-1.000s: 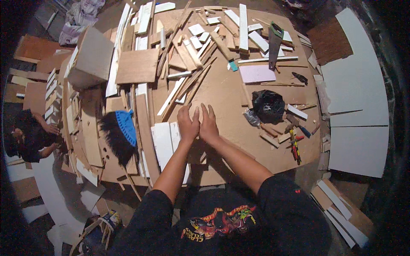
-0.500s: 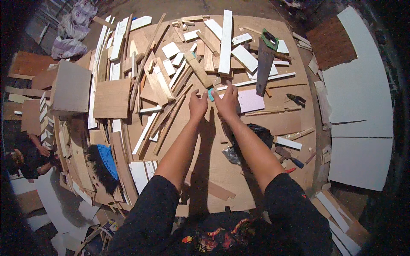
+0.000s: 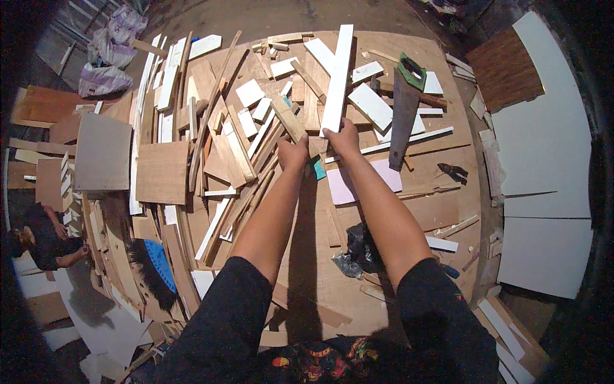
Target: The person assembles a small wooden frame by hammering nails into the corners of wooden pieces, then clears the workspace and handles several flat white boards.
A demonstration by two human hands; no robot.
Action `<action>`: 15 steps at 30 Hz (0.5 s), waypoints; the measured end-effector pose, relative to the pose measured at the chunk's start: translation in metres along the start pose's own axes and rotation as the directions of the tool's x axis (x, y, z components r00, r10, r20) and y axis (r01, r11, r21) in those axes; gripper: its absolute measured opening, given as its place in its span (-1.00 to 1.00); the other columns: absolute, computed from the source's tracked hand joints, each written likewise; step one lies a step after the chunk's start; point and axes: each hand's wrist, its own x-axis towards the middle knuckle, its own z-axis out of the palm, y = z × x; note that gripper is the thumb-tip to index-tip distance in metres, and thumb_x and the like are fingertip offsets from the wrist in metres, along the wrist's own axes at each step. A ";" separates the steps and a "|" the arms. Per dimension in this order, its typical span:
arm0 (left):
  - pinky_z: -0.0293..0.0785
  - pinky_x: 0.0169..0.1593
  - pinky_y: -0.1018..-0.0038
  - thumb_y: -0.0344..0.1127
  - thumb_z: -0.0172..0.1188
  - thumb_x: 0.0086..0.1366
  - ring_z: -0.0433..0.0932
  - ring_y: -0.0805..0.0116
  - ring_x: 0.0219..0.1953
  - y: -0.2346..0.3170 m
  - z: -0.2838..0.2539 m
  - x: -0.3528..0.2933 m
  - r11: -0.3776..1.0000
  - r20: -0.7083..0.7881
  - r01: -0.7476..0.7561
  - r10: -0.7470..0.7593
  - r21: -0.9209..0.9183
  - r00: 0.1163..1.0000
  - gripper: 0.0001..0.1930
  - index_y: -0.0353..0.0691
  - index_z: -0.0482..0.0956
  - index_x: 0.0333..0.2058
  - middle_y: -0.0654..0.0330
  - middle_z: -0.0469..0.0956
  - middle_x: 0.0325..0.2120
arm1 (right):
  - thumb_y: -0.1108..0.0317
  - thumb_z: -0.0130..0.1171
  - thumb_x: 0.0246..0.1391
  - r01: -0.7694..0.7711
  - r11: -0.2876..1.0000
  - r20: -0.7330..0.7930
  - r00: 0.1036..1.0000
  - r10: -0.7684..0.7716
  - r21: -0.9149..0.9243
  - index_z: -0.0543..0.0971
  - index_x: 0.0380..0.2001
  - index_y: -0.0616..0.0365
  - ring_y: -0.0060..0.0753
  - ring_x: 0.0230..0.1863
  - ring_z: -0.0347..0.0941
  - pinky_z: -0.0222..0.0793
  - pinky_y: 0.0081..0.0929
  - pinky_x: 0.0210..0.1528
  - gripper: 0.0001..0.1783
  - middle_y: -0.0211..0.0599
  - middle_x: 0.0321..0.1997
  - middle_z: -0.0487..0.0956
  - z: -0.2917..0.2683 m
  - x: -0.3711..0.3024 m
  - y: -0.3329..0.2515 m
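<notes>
My right hand [image 3: 344,139] is closed on the near end of a long white strip of wood [image 3: 339,80], which points away from me and leans slightly right. To its left, my left hand [image 3: 293,153] has its fingers closed at the near end of a bare wooden strip [image 3: 288,120]. That strip lies slanted on the pile of offcuts, and my fingers partly hide its end. Just below the gap between my hands is a small teal piece [image 3: 319,169]. A pale pink sheet [image 3: 366,181] lies beside my right forearm.
A green-handled handsaw [image 3: 405,109] and pliers [image 3: 453,173] lie to the right. A black plastic bag [image 3: 361,249] sits by my right forearm. Left are a blue brush [image 3: 160,265], a box [image 3: 104,152] and wood strips. Another person's hand [image 3: 82,253] shows at far left.
My right hand has taken hold of the white strip, whose near end has come toward me and left. My left hand has moved onto the wooden strip's end. The view has shifted slightly.
</notes>
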 end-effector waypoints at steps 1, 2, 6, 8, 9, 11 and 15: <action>0.44 0.13 0.15 0.03 0.33 0.21 0.59 -0.13 0.03 -0.002 -0.001 -0.002 1.000 -0.003 0.002 -0.002 0.000 1.000 -0.30 -0.38 0.36 0.15 -0.22 0.57 -0.01 | 0.34 0.41 0.01 -0.106 0.972 0.206 0.976 0.062 0.208 0.45 -0.02 0.29 -0.13 -0.29 0.59 0.54 -0.18 -0.23 -0.50 -0.04 -0.23 0.62 0.000 -0.003 0.005; 0.46 0.08 0.16 0.06 0.30 0.25 0.60 -0.07 -0.04 -0.003 0.000 -0.008 0.999 -0.133 -0.023 0.017 -0.042 0.991 -0.34 -0.39 0.41 0.10 -0.19 0.60 -0.06 | 0.38 0.39 0.04 -0.248 0.893 0.408 0.909 0.080 0.377 0.52 -0.11 0.29 -0.30 -0.40 0.59 0.55 -0.29 -0.37 -0.62 -0.16 -0.32 0.64 -0.003 -0.011 0.005; 0.48 -0.11 0.28 0.15 0.21 0.33 0.59 0.20 -0.26 -0.017 -0.012 0.014 0.853 0.219 -0.038 0.177 -0.521 0.960 -0.39 -0.42 0.56 -0.07 -0.04 0.65 -0.25 | 0.40 0.29 0.16 -0.283 0.852 0.537 0.844 0.003 0.440 0.56 0.02 0.26 -0.56 -0.47 0.50 0.44 -0.53 -0.47 -0.64 -0.38 -0.39 0.61 0.008 -0.056 0.017; 0.48 -0.24 0.40 0.11 0.18 0.38 0.56 0.35 -0.35 -0.011 -0.019 0.016 0.910 0.333 0.039 0.110 -0.412 0.936 -0.45 -0.41 0.60 -0.12 0.13 0.64 -0.32 | 0.27 0.32 0.15 0.013 0.962 0.520 0.839 -0.159 0.274 0.56 0.09 0.30 -0.62 -0.35 0.52 0.46 -0.50 -0.35 -0.51 -0.29 -0.32 0.65 0.014 -0.061 0.025; 0.47 -0.21 0.45 0.06 0.22 0.37 0.57 0.38 -0.32 -0.014 -0.023 0.009 0.880 0.328 0.036 0.139 -0.474 0.934 -0.48 -0.41 0.61 -0.12 0.11 0.65 -0.31 | 0.22 0.29 0.17 0.020 0.982 0.485 0.868 -0.111 0.188 0.58 0.05 0.31 -0.52 -0.33 0.55 0.47 -0.44 -0.29 -0.53 -0.23 -0.34 0.66 0.020 -0.061 0.027; 0.55 -0.25 0.42 -0.13 0.27 0.36 0.63 0.33 -0.35 -0.017 -0.035 0.014 0.871 0.334 0.074 0.107 -0.485 0.937 -0.60 -0.42 0.56 -0.08 0.05 0.65 -0.31 | 0.16 0.21 0.22 0.182 0.981 0.321 0.927 -0.194 0.068 0.61 -0.03 0.33 -0.26 -0.27 0.60 0.48 -0.32 -0.18 -0.57 -0.10 -0.31 0.66 0.026 -0.052 0.015; 0.69 -0.45 0.27 -0.28 0.16 0.40 0.65 0.23 -0.52 -0.022 -0.050 0.005 0.723 0.391 0.180 0.134 -0.667 0.911 -0.67 -0.41 0.34 -0.03 0.02 0.61 -0.33 | 0.34 0.09 0.19 0.548 0.785 0.236 0.835 -0.497 -0.289 0.58 -0.09 0.30 0.10 0.09 0.45 0.38 -0.08 0.12 -0.70 0.07 0.00 0.55 0.030 -0.021 -0.009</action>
